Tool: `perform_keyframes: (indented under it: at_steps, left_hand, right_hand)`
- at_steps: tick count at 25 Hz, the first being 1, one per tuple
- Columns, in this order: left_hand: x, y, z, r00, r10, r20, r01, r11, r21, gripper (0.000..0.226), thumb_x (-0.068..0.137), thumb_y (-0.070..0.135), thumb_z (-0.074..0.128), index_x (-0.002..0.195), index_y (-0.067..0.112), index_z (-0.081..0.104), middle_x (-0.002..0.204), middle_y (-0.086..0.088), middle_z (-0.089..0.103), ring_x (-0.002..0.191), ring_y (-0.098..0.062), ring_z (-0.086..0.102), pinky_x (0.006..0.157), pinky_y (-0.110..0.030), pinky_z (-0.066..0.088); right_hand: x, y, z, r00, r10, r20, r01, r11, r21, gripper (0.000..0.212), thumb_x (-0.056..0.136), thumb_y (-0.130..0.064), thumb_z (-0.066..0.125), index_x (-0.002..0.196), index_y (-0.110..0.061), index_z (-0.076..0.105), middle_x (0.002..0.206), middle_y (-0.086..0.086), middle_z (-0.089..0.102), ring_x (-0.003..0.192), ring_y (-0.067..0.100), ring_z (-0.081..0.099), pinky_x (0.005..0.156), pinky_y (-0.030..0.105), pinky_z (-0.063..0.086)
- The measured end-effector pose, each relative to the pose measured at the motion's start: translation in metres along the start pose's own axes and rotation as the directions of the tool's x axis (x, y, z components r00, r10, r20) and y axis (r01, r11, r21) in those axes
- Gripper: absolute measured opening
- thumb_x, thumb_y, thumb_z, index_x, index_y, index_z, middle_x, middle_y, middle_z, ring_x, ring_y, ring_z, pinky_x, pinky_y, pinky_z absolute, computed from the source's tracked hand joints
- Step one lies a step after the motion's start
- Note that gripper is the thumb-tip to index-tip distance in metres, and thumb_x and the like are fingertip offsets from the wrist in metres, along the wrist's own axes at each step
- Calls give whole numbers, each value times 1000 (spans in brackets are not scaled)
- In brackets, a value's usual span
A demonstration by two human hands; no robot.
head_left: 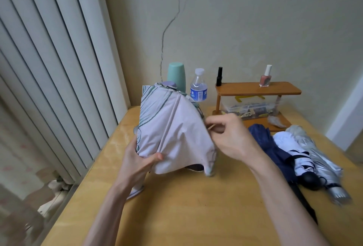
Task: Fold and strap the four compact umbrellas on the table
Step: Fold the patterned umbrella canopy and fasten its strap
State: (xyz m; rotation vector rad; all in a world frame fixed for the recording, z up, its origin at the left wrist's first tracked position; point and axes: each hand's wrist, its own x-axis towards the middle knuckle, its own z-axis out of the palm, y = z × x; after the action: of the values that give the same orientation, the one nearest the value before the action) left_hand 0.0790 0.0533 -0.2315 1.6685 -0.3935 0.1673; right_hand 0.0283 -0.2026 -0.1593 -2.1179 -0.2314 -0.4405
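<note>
Above the tabletop (196, 206), our left hand (137, 159) grips the pink umbrella (172, 127) by its bunched canopy, likely steadying it while our right hand (231, 135) pinches its edge; 3 other umbrellas (290, 147) lie loose at right.

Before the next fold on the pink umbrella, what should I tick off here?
1. Grip of left hand on pink umbrella: ok.
2. Pinch of right hand at its right edge: ok.
3. Fabric gathered tight: not ok, it hangs loose.
4. Strap found: cannot tell.
5. The navy umbrella, white umbrella and silver umbrella lie aside on the table: ok.
</note>
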Motion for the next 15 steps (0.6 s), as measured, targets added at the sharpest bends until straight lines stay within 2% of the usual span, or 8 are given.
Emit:
perform_keyframes:
  at_steps: [2, 5, 6, 8, 10, 12, 13, 15]
  left_hand:
    - [0, 1, -7, 1000, -17, -20, 17, 1000, -1, 107, 34, 71, 92, 124, 25, 60, 101, 21, 78, 94, 13, 69, 71, -9, 54]
    - [3, 0, -11, 999, -28, -30, 28, 1000, 9, 94, 44, 59, 86, 127, 22, 62, 111, 13, 73, 96, 11, 69, 73, -10, 54]
    - [3, 0, -11, 999, -29, -20, 29, 1000, 2, 87, 45, 57, 85, 123, 24, 63, 108, 12, 75, 95, 10, 70, 73, -11, 55]
    - [2, 0, -11, 999, -43, 0, 43, 999, -16, 76, 47, 55, 84, 116, 29, 64, 100, 16, 79, 93, 8, 72, 71, -13, 55]
    - [-1, 1, -11, 997, -73, 25, 73, 997, -26, 74, 47, 57, 83, 113, 29, 64, 98, 24, 78, 90, 2, 74, 68, -16, 56]
    - [-3, 2, -12, 994, -100, 45, 102, 994, -41, 81, 43, 62, 86, 111, 24, 64, 92, 23, 78, 83, 1, 74, 63, -17, 55]
    - [-3, 4, -12, 992, -112, 52, 114, 993, -37, 91, 36, 69, 90, 110, 22, 64, 91, 21, 78, 80, 1, 74, 61, -17, 55]
    - [-3, 6, -12, 989, -134, 62, 136, 990, -29, 111, 25, 87, 88, 109, 18, 65, 89, 18, 79, 78, 0, 74, 58, -18, 55]
  right_hand:
    - [0, 3, -13, 993, 27, -112, -25, 999, 27, 32, 95, 2, 70, 93, -29, 80, 85, -18, 79, 80, 5, 76, 71, 20, 55]
    - [0, 7, -20, 985, 19, -171, 4, 991, 136, 29, 101, 0, 64, 99, -23, 80, 91, -9, 81, 86, 11, 76, 76, 25, 60]
    - [0, 9, -16, 983, 55, -178, -17, 978, 208, 27, 103, -2, 61, 102, -21, 80, 95, -5, 81, 91, 15, 76, 80, 27, 61]
    - [-1, 8, -6, 976, 187, -110, -129, 908, 399, 24, 109, -10, 54, 108, -16, 76, 105, 0, 79, 103, 18, 74, 91, 29, 58]
    - [-2, 5, 1, 961, 278, 5, -241, 823, 515, 26, 112, -19, 48, 108, -17, 74, 109, 1, 77, 110, 8, 71, 102, 28, 52]
    - [-2, 1, 0, 974, 222, 36, -215, 868, 449, 29, 113, -23, 45, 109, -11, 71, 111, 11, 72, 106, 1, 69, 101, 22, 49]
    - [-2, 0, -2, 987, 152, 50, -159, 912, 378, 30, 112, -24, 46, 109, -7, 70, 111, 17, 69, 104, 5, 69, 95, 22, 49]
    - [-2, 0, -8, 996, 29, 78, -52, 951, 304, 19, 107, -17, 57, 106, -3, 70, 103, 10, 72, 98, 12, 67, 89, 22, 52]
